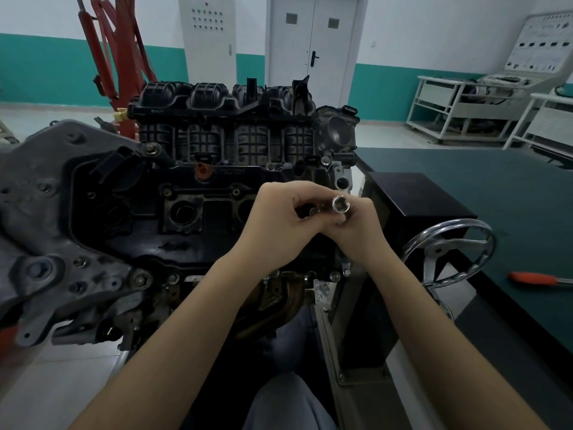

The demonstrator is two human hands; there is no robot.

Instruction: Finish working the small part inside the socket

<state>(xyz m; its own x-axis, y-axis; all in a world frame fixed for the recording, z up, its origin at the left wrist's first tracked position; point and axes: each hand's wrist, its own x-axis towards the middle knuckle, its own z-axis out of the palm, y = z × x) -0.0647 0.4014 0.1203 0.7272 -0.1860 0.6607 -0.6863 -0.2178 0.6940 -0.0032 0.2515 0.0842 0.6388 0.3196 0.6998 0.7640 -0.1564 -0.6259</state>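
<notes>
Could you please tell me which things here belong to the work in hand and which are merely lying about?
In hand:
- shiny chrome socket, gripped by the right hand
- left hand, pinching its near end
- black engine block behind the hands

Lying about:
- orange-handled tool on the dark green table
- chrome handwheel
- red hoist frame
- white equipment racks

both forearms are bare to the near edge, with no sleeves, gloves, rings or watch on the left hand [280, 218] or right hand [356, 225]; grey-blue trousers [288, 405] cover the legs.
</notes>
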